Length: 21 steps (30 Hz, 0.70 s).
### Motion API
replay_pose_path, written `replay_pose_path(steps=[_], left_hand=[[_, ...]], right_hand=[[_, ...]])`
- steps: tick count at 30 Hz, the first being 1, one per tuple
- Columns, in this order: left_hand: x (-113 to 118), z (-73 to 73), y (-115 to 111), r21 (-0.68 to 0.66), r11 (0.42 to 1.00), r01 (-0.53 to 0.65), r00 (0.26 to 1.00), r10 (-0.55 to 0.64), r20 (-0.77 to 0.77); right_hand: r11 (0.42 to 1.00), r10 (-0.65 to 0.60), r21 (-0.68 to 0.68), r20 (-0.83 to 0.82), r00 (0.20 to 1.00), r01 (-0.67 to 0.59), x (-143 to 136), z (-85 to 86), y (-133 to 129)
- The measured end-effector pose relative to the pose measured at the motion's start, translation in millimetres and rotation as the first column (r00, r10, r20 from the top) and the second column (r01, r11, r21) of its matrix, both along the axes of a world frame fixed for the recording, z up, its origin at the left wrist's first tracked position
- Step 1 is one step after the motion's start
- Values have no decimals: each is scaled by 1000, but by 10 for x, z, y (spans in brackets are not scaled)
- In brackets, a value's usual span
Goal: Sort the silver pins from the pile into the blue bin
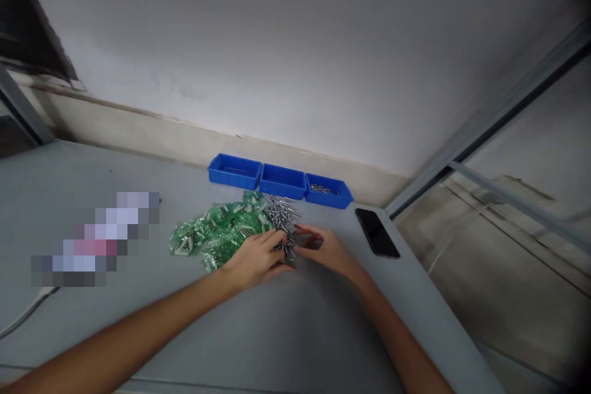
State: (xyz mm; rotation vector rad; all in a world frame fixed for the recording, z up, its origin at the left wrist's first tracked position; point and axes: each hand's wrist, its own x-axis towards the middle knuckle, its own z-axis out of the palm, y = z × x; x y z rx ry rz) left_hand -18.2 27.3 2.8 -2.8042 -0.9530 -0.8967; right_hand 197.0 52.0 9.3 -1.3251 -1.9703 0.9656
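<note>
A loose pile of thin silvery metal pins, perhaps rivets or screws, lies on the grey table. At the pile's near left edge is my left hand, its fingers bent and its thumb held apart. My right hand is at the right edge, fingers curved leftward, with a gap between them and the thumb. I see nothing clearly held in either hand; the fingertips are partly blurred against the pins. Left of the pile, touching it, lies a heap of green clear plastic bags with small metal and white pieces inside.
Three blue trays stand in a row by the wall: a left tray, a middle tray and a right tray holding some metal pins. A black phone lies at the right table edge. A pixelated object with a cable lies left.
</note>
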Motion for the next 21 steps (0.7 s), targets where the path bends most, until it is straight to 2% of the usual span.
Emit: replay_pose_path(steps=[2,5,9,16,21], left_hand=[[11,-1,-9,35,999,-2,999,3,-41],[26,-15,-17,72,997,-2,996,8,-94],[32,-19,-15,47,999,3,993,2,-118],[26,9,-13,24,999,-33,987,36,-159],[31,7,-35,-28,1000,-11,987,6,-161]], right_hand=[[999,41,14,21,999,-41,-65,55,-37],[992,60,109,61,996,-66,-125,93,-75],[980,52,186,88,995,-68,-148,36,-88],[943,-31,333,8,999,27,-186,-185,-8],[939,-94,326,-56,994,107,-206,-204,26]])
